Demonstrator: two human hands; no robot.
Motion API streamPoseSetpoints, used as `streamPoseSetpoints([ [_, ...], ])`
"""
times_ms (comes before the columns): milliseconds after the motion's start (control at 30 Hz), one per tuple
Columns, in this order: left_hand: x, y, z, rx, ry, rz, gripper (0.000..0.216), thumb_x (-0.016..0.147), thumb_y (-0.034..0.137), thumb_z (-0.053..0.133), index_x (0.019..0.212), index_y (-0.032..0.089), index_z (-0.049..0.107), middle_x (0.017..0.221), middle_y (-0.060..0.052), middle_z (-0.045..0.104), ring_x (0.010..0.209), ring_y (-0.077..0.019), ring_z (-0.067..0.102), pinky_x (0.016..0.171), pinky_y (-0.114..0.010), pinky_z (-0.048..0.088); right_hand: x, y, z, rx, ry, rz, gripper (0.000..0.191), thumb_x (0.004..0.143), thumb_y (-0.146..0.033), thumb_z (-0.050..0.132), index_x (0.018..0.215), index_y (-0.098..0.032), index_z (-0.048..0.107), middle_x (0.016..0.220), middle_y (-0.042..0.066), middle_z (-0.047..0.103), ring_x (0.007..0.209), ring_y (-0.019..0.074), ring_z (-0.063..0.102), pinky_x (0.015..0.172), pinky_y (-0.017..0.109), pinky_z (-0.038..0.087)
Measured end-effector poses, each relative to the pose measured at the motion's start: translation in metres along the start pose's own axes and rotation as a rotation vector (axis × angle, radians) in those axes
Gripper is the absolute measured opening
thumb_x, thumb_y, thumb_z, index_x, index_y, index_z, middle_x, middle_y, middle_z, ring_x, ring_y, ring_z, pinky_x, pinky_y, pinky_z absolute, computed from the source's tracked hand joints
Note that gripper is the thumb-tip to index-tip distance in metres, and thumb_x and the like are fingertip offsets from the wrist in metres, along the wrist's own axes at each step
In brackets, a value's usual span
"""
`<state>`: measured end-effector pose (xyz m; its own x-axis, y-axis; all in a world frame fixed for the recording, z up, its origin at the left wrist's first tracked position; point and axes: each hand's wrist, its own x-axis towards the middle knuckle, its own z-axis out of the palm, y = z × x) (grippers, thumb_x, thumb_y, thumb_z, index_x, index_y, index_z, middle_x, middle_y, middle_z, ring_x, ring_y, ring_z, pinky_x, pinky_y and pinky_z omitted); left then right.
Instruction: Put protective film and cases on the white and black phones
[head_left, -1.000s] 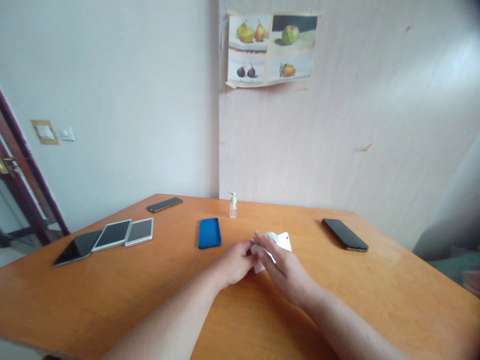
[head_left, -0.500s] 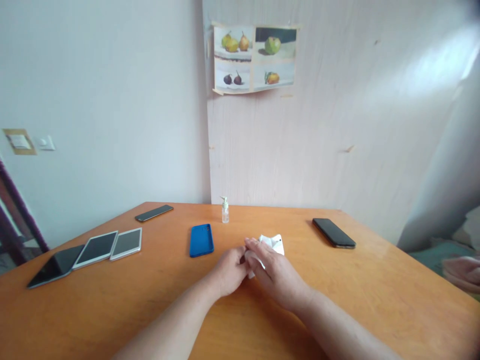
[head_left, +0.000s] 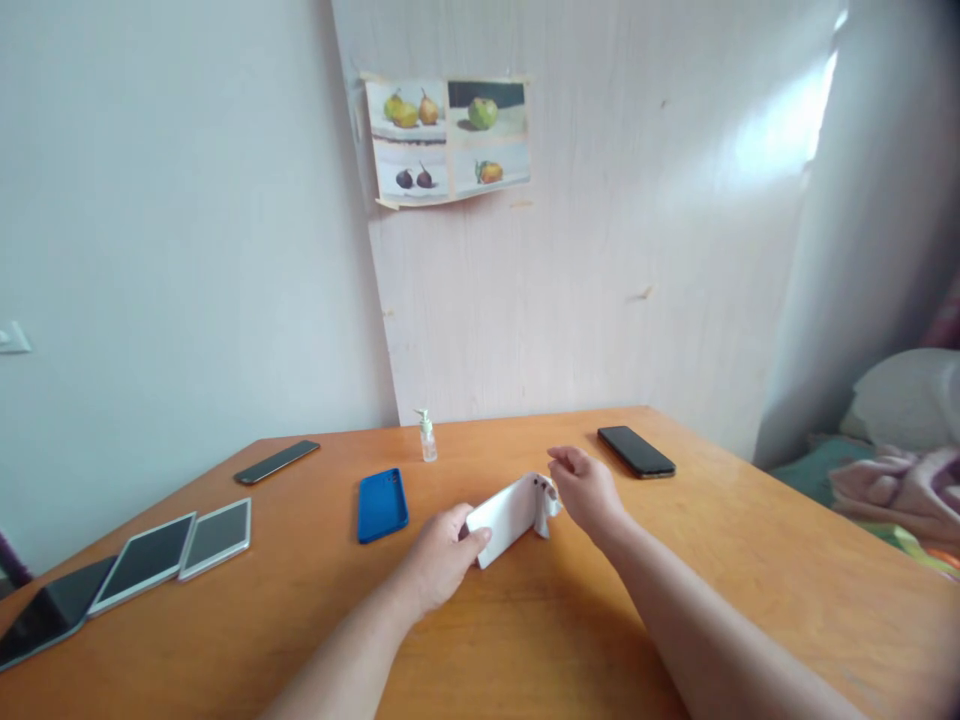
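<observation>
My left hand [head_left: 442, 560] grips the near end of a white phone [head_left: 501, 522], thumb across its back. The phone is tilted up on edge above the table, its camera holes at the far end. A crumpled white tissue [head_left: 548, 508] hangs at that far end, against the phone's edge. Beside it, my right hand [head_left: 590, 492] is closed with curled fingers, pinching the tissue; its fingertips are partly hidden. A blue phone case [head_left: 382, 506] lies left of the phone, and a small clear pump bottle [head_left: 427, 440] stands behind.
On the wooden table [head_left: 300, 620], a black phone [head_left: 636, 452] lies at the right. To the left are a dark phone [head_left: 277, 462], two white-framed devices [head_left: 142, 563] [head_left: 216, 540] and a dark tablet [head_left: 56, 610]. Bedding [head_left: 892, 480] is beyond the right edge.
My hands were together over the phone and tissue. Now they are apart: the left holds the phone tilted up, the right is at its far end. The view has turned right.
</observation>
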<state>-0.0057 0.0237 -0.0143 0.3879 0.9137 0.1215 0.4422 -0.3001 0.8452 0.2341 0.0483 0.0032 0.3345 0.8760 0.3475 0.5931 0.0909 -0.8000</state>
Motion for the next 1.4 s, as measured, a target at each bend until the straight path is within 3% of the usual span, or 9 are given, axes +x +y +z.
streamPoseSetpoints([
  [167, -0.002, 0.003, -0.001, 0.048, 0.031, -0.005, 0.029, 0.084, 0.046, 0.055, 0.082, 0.018, 0.055, 0.077, 0.0, 0.062, 0.075, -0.0175, 0.057, 0.065, -0.024, 0.038, 0.0, 0.007, 0.002, -0.183, -0.183, -0.04, 0.036, 0.077, -0.022, 0.052, 0.11, -0.02, 0.067, 0.1, 0.005, 0.071, 0.086, 0.0175, 0.064, 0.07, 0.024, 0.042],
  [300, -0.002, 0.003, -0.001, 0.011, 0.042, 0.008, 0.027, 0.084, 0.043, 0.056, 0.094, 0.018, 0.058, 0.084, -0.001, 0.065, 0.081, -0.0186, 0.059, 0.069, -0.025, 0.041, -0.005, 0.011, 0.004, -0.365, -0.317, -0.086, 0.017, 0.069, -0.017, 0.058, 0.081, -0.021, 0.069, 0.082, 0.003, 0.071, 0.075, 0.0159, 0.061, 0.061, 0.023, 0.035],
  [400, -0.002, 0.002, 0.0, -0.003, 0.08, 0.011, 0.026, 0.082, 0.039, 0.058, 0.099, 0.019, 0.058, 0.09, -0.002, 0.066, 0.086, -0.0193, 0.06, 0.073, -0.026, 0.042, -0.003, 0.012, 0.001, -0.389, -0.3, -0.061, 0.006, 0.07, -0.017, 0.058, 0.068, -0.019, 0.064, 0.071, 0.003, 0.068, 0.068, 0.015, 0.057, 0.057, 0.023, 0.03],
  [600, -0.001, -0.004, 0.007, -0.007, 0.136, 0.026, 0.026, 0.082, 0.029, 0.057, 0.107, 0.021, 0.055, 0.096, -0.001, 0.066, 0.088, -0.0176, 0.059, 0.073, -0.024, 0.043, 0.0, 0.009, 0.004, -0.314, -0.179, -0.075, 0.014, 0.083, -0.026, 0.05, 0.077, -0.021, 0.062, 0.073, 0.003, 0.068, 0.068, 0.0159, 0.058, 0.058, 0.023, 0.031],
  [767, 0.001, -0.008, 0.01, 0.061, 0.162, -0.018, 0.025, 0.079, 0.025, 0.059, 0.103, 0.02, 0.057, 0.098, -0.002, 0.066, 0.088, -0.0175, 0.06, 0.072, -0.024, 0.043, -0.013, 0.014, 0.02, -0.292, -0.303, -0.217, 0.015, 0.082, -0.021, 0.051, 0.092, -0.022, 0.063, 0.084, 0.004, 0.07, 0.079, 0.0177, 0.062, 0.066, 0.024, 0.036],
  [900, 0.0, -0.007, 0.01, 0.145, 0.181, -0.022, 0.027, 0.078, 0.03, 0.062, 0.103, 0.02, 0.059, 0.1, -0.004, 0.065, 0.09, -0.0194, 0.059, 0.073, -0.026, 0.043, -0.018, 0.017, 0.028, -0.329, -0.35, -0.301, 0.01, 0.084, -0.023, 0.049, 0.085, -0.021, 0.06, 0.087, 0.005, 0.068, 0.081, 0.0182, 0.061, 0.069, 0.024, 0.037],
  [1033, -0.008, 0.002, 0.01, 0.236, 0.158, 0.006, 0.055, 0.064, 0.052, 0.076, 0.106, 0.019, 0.06, 0.11, -0.009, 0.06, 0.099, -0.0253, 0.056, 0.08, -0.031, 0.044, -0.019, 0.015, 0.028, -0.345, -0.36, -0.282, 0.01, 0.086, -0.024, 0.05, 0.083, -0.02, 0.059, 0.084, 0.004, 0.066, 0.079, 0.0175, 0.06, 0.069, 0.024, 0.036],
  [1133, -0.012, 0.009, 0.011, 0.297, 0.157, 0.007, 0.07, 0.055, 0.049, 0.082, 0.114, 0.019, 0.057, 0.116, -0.011, 0.056, 0.103, -0.0268, 0.054, 0.085, -0.032, 0.043, -0.021, 0.009, 0.026, -0.385, -0.337, -0.262, 0.012, 0.086, -0.025, 0.05, 0.084, -0.02, 0.061, 0.085, 0.005, 0.063, 0.08, 0.017, 0.058, 0.069, 0.024, 0.035],
  [1400, -0.011, 0.015, 0.012, 0.446, 0.146, 0.012, 0.046, 0.064, 0.043, 0.075, 0.103, 0.021, 0.063, 0.103, -0.009, 0.06, 0.097, -0.0264, 0.057, 0.078, -0.031, 0.043, -0.023, 0.005, 0.021, -0.484, -0.259, -0.259, 0.017, 0.087, -0.027, 0.05, 0.08, -0.019, 0.062, 0.089, 0.006, 0.059, 0.083, 0.0166, 0.056, 0.071, 0.025, 0.035],
])
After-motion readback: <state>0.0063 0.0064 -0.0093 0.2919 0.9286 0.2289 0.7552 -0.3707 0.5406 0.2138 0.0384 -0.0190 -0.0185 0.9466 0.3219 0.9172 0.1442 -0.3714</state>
